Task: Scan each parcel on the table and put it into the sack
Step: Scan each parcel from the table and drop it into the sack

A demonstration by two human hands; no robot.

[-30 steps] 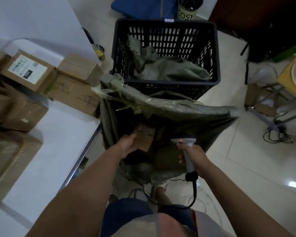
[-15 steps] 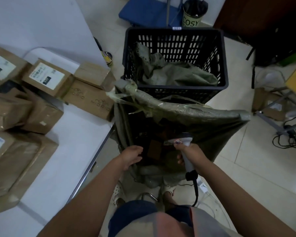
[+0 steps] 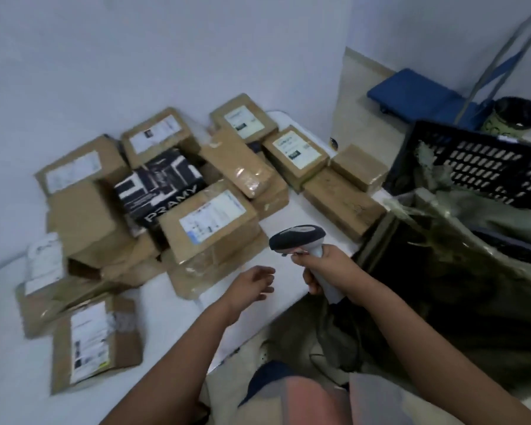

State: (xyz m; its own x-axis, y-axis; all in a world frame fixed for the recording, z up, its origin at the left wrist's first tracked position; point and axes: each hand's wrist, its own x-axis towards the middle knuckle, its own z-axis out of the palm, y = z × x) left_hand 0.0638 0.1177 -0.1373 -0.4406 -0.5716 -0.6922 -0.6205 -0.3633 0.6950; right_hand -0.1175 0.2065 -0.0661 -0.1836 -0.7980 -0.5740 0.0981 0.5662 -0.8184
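Empty, fingers loose, left hand (image 3: 252,282) reaches over the table (image 3: 276,265) toward the parcels (image 3: 210,223); right hand (image 3: 327,271) grips the scanner (image 3: 298,240) aimed there, likely for scanning. Sack (image 3: 460,271) gapes alongside, ready.

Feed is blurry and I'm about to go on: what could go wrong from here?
1. The parcels lie in a loose heap; pulling one with the empty left hand may topple others.
2. Several show no label, so the scanner in the right hand may miss them until they are turned.
3. The sack mouth sags, so a parcel may catch on its rim.
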